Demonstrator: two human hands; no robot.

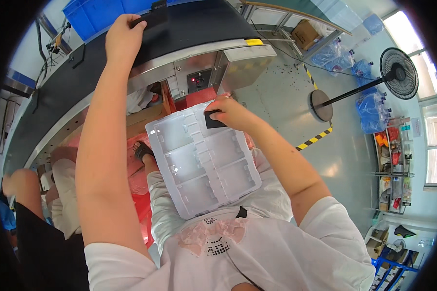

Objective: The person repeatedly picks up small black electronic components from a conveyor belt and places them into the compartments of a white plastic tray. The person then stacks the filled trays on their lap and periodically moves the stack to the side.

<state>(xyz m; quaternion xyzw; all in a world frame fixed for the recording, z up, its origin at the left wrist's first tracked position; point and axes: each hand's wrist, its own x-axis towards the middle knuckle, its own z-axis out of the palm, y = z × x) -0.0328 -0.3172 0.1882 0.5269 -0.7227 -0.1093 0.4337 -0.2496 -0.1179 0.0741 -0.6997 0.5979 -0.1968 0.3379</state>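
A translucent white plastic tray [184, 167] with several compartments rests tilted across my lap. My right hand [232, 114] is closed on a small black flat piece [215, 123] at the tray's far right compartment. Whether that piece touches the compartment floor I cannot tell. Stretched out over the black conveyor belt [199, 26], my left hand [125, 36] pinches another black flat piece [153, 19] between thumb and fingers. Its outline partly merges with the dark belt. The other tray compartments in view hold nothing.
Blue bins [94, 19] stand beyond the belt. A metal control box [245, 65] juts from the belt's near side. To the left sits another person, whose arm [24, 186] shows. A black standing fan [398, 72] and plastic water bottles [371, 111] are at right.
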